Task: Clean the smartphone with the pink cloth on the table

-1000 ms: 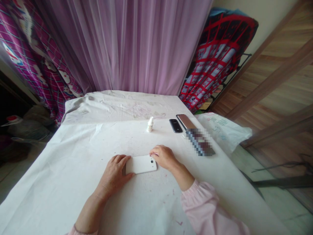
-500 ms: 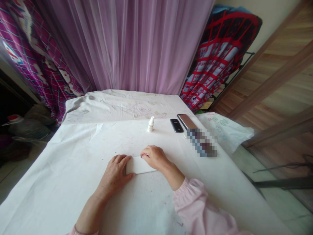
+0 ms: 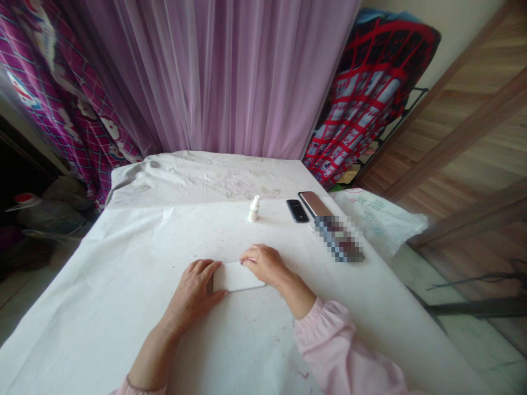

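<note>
A white phone [image 3: 236, 277] lies face down on the white cloth of the table [image 3: 123, 274]. My left hand [image 3: 193, 293] lies flat at its left end, fingers stretched out and thumb against the near edge, steadying it. My right hand [image 3: 263, 263] rests on the phone's right end with fingers curled down onto its top, covering the camera corner. I cannot make out anything between those fingertips.
A small white dropper bottle [image 3: 254, 209] stands further back. To its right lie a small dark phone [image 3: 297, 210] and a larger phone with a brownish screen [image 3: 314, 204], then a blurred patch. A white printed bag [image 3: 374, 216] hangs off the right edge. Purple curtain [image 3: 222, 77] behind.
My right hand slid left along the phone's top, covering its camera corner, then eased slightly back to the right. My left hand and the phone stayed put.
</note>
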Demonstrator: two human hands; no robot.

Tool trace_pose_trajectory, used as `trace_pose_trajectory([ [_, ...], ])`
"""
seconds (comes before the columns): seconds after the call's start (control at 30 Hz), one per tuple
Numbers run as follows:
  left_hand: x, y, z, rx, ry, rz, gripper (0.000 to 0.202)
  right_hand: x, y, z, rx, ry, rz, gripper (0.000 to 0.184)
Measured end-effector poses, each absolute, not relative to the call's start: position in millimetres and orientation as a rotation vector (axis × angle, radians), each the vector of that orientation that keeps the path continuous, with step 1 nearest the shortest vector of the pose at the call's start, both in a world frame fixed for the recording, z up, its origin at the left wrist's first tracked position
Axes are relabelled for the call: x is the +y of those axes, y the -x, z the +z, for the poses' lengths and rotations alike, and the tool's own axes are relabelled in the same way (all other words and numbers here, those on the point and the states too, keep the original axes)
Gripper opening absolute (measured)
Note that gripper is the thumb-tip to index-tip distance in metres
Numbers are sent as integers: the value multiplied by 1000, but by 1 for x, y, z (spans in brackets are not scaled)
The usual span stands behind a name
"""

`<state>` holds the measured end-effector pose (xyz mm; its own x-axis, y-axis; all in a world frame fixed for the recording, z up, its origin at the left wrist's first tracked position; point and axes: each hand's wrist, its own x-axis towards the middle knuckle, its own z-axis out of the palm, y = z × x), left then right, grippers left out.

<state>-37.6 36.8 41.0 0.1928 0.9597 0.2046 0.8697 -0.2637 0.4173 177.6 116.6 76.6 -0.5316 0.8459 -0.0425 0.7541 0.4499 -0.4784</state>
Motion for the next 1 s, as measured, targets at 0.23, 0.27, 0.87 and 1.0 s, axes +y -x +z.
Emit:
trace_pose_trajectory([
  [0.23, 36, 38, 39, 1767, -2263, 655, 49, 121, -202, 74, -2448, 1458, 688, 19],
  [0.27, 36, 38, 39, 1766, -2264, 661, 48, 122, -205, 73, -2443, 1462, 690, 19],
  [0.87, 37, 38, 37, 1766, -2277, 649, 49, 119, -181, 77, -2454, 1390, 688, 17],
  [1.0, 35, 36, 39, 1819, -2278, 663, 48, 121, -183, 72, -2171, 1354, 724, 18],
])
